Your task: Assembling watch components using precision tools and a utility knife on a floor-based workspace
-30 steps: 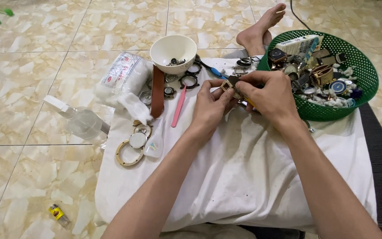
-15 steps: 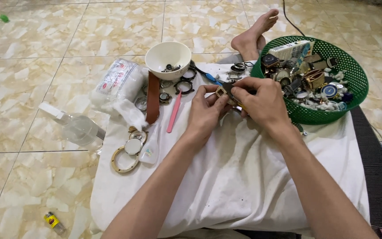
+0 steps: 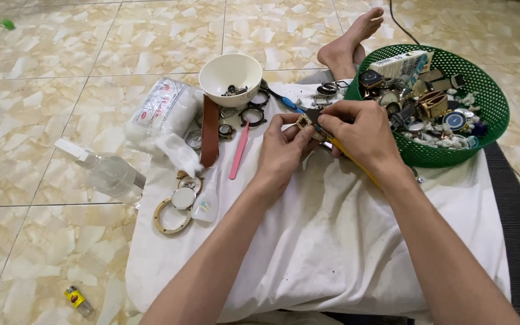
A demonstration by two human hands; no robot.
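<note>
A small yellow lighter [image 3: 77, 298] is lying on the tile floor, nearest of all. On the white cloth [image 3: 308, 241], the left hand [image 3: 282, 153] is pinching a little gold watch part [image 3: 304, 123] with closed fingers. The right hand [image 3: 359, 133] is squeezing a yellow tool [image 3: 356, 161] against that part. Farther off, a white bowl [image 3: 230, 76] is holding tiny dark bits. The green basket [image 3: 489, 102] is holding lots of watches and parts.

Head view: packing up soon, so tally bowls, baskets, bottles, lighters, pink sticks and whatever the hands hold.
White bowl: 1
Green basket: 1
Clear bottle: 1
Yellow lighter: 1
Pink stick: 1
Gold watch case: 1
Yellow-handled tool: 1
Total: 7
</note>
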